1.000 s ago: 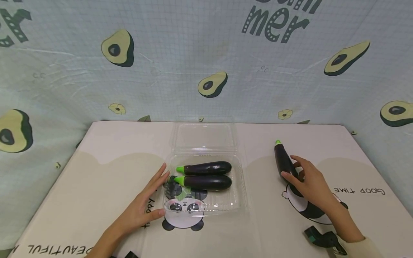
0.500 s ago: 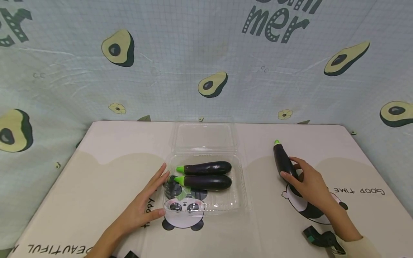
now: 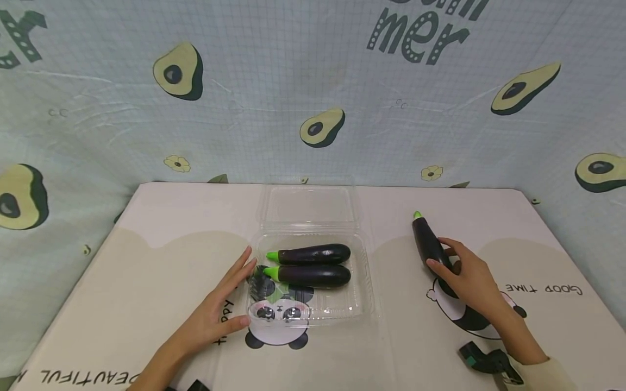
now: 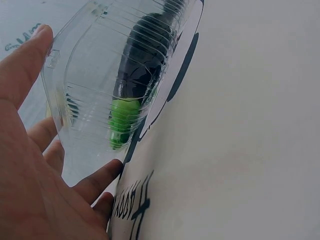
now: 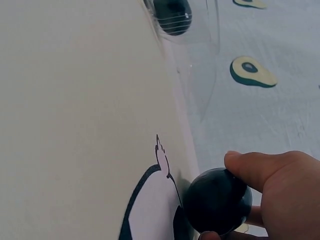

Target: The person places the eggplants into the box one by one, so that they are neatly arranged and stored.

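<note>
Two dark eggplants with green stem ends, a rear eggplant [image 3: 315,254] and a front eggplant [image 3: 313,276], lie side by side in a clear plastic clamshell box [image 3: 342,309]. Its hinged lid [image 3: 309,206] is folded back. At the box's left side my left hand [image 3: 212,315] has its fingers spread and rests against the wall, thumb near the front corner. To the right of the box, my right hand [image 3: 467,277] grips a third eggplant [image 3: 427,239] around its thick end, green tip pointing away. In the right wrist view the round end of this eggplant [image 5: 217,202] shows between thumb and fingers.
The pale table mat [image 3: 161,282] carries printed pandas and lettering. Behind it hangs a curtain [image 3: 254,136] with avocado prints. A black strap-like device [image 3: 489,361] sits at the right wrist.
The held eggplant's green tip has swung slightly to the left. My left hand and the box have not visibly moved.
</note>
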Demonstrator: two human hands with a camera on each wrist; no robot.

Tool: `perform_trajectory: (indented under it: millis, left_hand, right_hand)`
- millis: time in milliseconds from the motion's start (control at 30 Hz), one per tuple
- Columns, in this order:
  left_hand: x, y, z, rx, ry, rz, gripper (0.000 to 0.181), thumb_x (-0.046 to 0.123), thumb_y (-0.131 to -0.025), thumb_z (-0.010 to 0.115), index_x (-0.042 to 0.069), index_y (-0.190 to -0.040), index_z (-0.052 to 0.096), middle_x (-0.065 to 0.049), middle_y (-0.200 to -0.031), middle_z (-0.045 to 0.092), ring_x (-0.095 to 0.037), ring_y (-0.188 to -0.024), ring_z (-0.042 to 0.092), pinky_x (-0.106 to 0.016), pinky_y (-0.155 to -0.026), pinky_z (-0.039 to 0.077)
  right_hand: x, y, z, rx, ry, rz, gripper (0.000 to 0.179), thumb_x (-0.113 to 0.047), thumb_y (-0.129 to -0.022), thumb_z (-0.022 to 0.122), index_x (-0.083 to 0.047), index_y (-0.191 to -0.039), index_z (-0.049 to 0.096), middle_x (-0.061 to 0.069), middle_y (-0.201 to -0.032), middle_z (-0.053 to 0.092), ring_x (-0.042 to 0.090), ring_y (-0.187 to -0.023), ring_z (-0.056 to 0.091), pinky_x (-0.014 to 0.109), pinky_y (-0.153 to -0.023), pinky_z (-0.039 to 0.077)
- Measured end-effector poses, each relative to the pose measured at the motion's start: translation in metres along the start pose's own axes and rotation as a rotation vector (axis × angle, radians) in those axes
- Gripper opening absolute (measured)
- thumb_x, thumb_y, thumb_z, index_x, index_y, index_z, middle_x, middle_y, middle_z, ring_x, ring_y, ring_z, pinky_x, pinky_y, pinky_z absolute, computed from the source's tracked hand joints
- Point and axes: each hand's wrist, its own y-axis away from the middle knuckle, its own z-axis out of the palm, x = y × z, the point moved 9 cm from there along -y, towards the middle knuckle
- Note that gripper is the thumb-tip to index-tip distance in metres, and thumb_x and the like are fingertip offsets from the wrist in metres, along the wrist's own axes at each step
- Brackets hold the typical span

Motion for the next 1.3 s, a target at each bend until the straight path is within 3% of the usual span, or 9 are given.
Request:
perform_trajectory:
  millis: [233,467,800,1300]
  left_hand:
    - [0.005,-0.001,0.0,0.004,0.011,0.035,0.086,0.012,-0.075,0.07,0.001,-0.149,0.028,-0.015,-0.159,0.008,-0.027,-0.145,0.009,-0.017,-0.11,0.01]
    - [0.001,0.0,0.0,0.002,-0.001,0.006,0.087,0.011,-0.074,0.07,0.003,-0.149,0.029,-0.011,-0.16,0.008,-0.026,-0.145,0.009,-0.017,-0.11,0.01]
    - [0.003,0.0,0.001,0.009,0.001,0.027,0.086,0.012,-0.075,0.07,0.002,-0.149,0.029,-0.013,-0.159,0.008,-0.027,-0.145,0.008,-0.017,-0.11,0.009]
    - [0.004,0.001,0.0,0.008,-0.008,0.033,0.085,0.013,-0.076,0.07,0.002,-0.149,0.028,-0.013,-0.159,0.008,-0.026,-0.145,0.01,-0.016,-0.109,0.01]
  right_hand:
    - [-0.002,0.0,-0.004,0.025,-0.002,-0.029,0.058,-0.029,-0.091,0.066,-0.003,-0.138,0.043,0.023,-0.11,0.058,0.015,-0.06,0.051,0.027,-0.044,0.039]
    - [-0.006,0.001,-0.006,0.05,-0.007,-0.061,0.058,-0.027,-0.091,0.066,-0.005,-0.139,0.044,0.022,-0.111,0.058,0.014,-0.063,0.053,0.027,-0.043,0.041]
    - [-0.016,0.003,-0.009,0.074,-0.017,-0.113,0.058,-0.023,-0.09,0.069,-0.007,-0.139,0.044,0.019,-0.111,0.059,0.012,-0.063,0.052,0.026,-0.044,0.042]
    - [-0.044,0.009,-0.014,0.11,-0.01,-0.246,0.062,-0.012,-0.085,0.072,-0.009,-0.141,0.044,0.015,-0.114,0.058,0.007,-0.063,0.048,0.024,-0.048,0.044]
